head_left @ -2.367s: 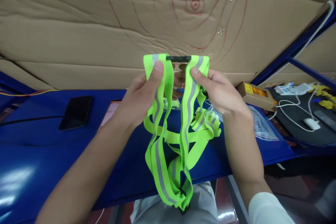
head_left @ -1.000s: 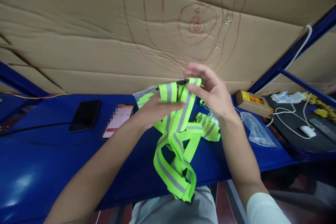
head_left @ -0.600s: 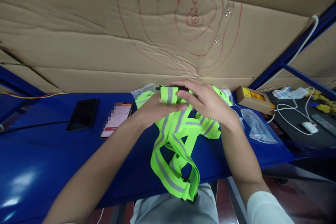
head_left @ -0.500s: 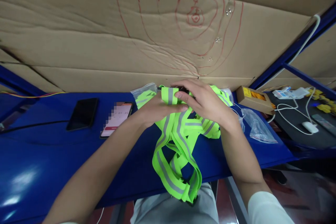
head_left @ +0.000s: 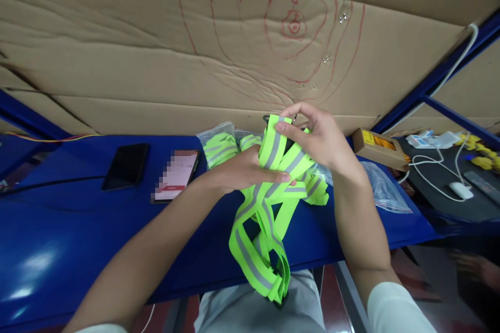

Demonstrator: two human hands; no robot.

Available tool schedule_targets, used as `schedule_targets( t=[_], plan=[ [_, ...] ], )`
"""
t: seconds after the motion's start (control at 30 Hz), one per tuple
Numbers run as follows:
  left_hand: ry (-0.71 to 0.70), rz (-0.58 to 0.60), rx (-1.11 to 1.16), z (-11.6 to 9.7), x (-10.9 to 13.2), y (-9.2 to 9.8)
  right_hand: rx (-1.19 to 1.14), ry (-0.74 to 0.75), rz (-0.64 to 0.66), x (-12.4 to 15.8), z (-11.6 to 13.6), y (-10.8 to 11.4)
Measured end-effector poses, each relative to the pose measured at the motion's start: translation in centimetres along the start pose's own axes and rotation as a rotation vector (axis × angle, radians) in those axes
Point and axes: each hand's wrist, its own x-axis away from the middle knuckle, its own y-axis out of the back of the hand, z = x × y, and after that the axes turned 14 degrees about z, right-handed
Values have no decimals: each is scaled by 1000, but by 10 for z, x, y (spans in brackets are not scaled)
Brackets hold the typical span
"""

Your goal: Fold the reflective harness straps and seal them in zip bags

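Note:
Neon green straps with grey reflective stripes form a reflective vest [head_left: 250, 257], bunched up and drooping over the table's front edge. My left hand [head_left: 260, 170] is closed around the gathered straps, its thumb lying across the front. Higher up, my right hand [head_left: 316, 132] pinches the top of a strap between thumb and fingers. A black buckle shows partly by the right fingertips. Behind my left hand lies a clear zip bag [head_left: 219, 145] with more folded green strap inside. The parts of the vest inside my palms are hidden.
On the blue table [head_left: 70, 250], a black phone [head_left: 125, 166] and a lit phone [head_left: 175, 174] lie to the left. Rightward are an empty plastic bag [head_left: 385, 190], a cardboard box [head_left: 380, 148] and white cables. A cardboard wall [head_left: 136, 62] with red rings stands behind.
My right hand has lifted and turned, raising the upper straps. My left hand has shifted slightly right and down. More of the bagged strap behind is uncovered.

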Motion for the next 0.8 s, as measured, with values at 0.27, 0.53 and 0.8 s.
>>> schedule_targets(
  t=[0.27,0.53,0.8],
  plan=[
    [25,-94,-40,-7,0,0,160,88,-37,-8,-18,-4],
    [-1,-279,-8,-4,2,13,402,20,250,2,4,-21],
    [-21,-277,256,-1,2,18,164,27,127,-7,4,-28]
  ],
)
